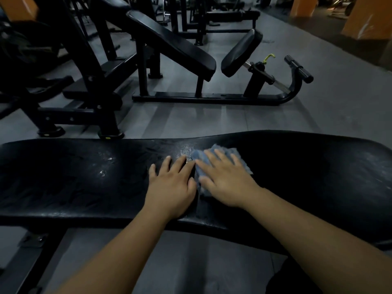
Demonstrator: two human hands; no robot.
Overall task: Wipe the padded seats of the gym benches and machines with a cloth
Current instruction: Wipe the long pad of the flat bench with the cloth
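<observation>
A long black padded bench (84, 183) runs across the view in front of me, its surface worn and streaked with pale marks. A folded blue-grey cloth (230, 154) lies on the pad near its middle. My right hand (227, 179) presses flat on the cloth with straight, spread fingers. My left hand (172, 185) rests flat on the bare pad just left of the cloth, fingers straight, thumb side almost touching the right hand.
Beyond the bench stands a black incline bench (176, 45) with a tilted seat pad (241, 53) on a floor frame (207, 98). A black machine frame (84, 85) fills the left. Grey floor lies between. Orange pillars (364, 24) stand at the far right.
</observation>
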